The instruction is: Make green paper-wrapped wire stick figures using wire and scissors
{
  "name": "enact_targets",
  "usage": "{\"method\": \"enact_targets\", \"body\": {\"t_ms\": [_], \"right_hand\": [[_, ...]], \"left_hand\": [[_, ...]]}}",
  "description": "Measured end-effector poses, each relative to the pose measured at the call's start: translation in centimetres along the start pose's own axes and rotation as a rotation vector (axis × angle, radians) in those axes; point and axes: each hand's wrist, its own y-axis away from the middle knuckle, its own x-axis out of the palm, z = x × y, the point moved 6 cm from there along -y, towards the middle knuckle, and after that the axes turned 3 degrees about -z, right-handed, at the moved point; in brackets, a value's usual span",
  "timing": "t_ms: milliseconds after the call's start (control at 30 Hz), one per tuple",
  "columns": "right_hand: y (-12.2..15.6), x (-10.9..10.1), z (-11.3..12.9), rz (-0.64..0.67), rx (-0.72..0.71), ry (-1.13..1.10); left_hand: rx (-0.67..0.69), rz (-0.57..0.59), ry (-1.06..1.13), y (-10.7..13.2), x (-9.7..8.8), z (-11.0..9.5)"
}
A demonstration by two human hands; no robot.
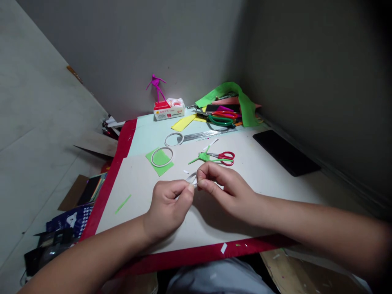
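My left hand (168, 206) and my right hand (225, 185) meet over the white sheet (275, 183), both pinched shut on a small clear strip of tape (192, 178) held between their fingertips. Just beyond them lie red-handled scissors (225, 157) with a green paper piece (203, 157) at their blades. A white tape ring (161, 157) rests on a green paper square (163, 167) to the left. A second tape ring (174, 139) lies further back.
A black phone (286, 152) lies at the right. At the back stand a tissue pack (169, 109) with a pink wire figure (157, 86), green-handled scissors (221, 119), coloured papers (239, 98) and thin metal wires (205, 134). Clutter (70, 220) sits left of the red board edge (107, 188).
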Motion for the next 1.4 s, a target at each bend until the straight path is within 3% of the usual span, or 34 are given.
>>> {"method": "enact_targets", "body": {"t_ms": [167, 267, 400, 633, 833, 967, 1033, 1167, 1400], "right_hand": [[0.4, -0.2, 0.7, -0.045, -0.114, -0.002], [0.7, -0.1, 1.0, -0.045, -0.159, -0.014], [0.8, 0.0, 1.0, -0.046, -0.159, -0.059], [-0.3, -0.2, -0.2, 0.016, 0.004, -0.041], [-0.7, 0.0, -0.2, 0.095, 0.031, -0.037], [-0.5, 0.3, 0.3, 0.083, -0.094, 0.049], [-0.2, 0.4, 1.0, 0.042, -0.246, 0.123], [0.6, 0.5, 2.0, -0.044, -0.504, 0.241], [1.4, 0.4, 2.1, -0.11, -0.613, 0.315]], "left_hand": [[-0.183, 0.072, 0.169, 0.0, 0.0, 0.4], [-0.209, 0.093, 0.243, 0.1, 0.1, 0.4], [-0.151, 0.117, 0.249, 0.0, 0.1, 0.2], [0.195, -0.001, -0.106, -0.6, -0.3, -0.5], [0.228, -0.009, -0.14, 0.0, 0.0, -0.6], [0.219, -0.024, -0.167, 0.3, -0.2, -1.0], [0.123, 0.005, -0.083, 0.1, -0.3, -0.5], [-0.247, 0.194, 0.333, 0.0, 0.7, 1.6], [-0.368, 0.274, 0.539, 0.4, 1.5, 1.7]]}}
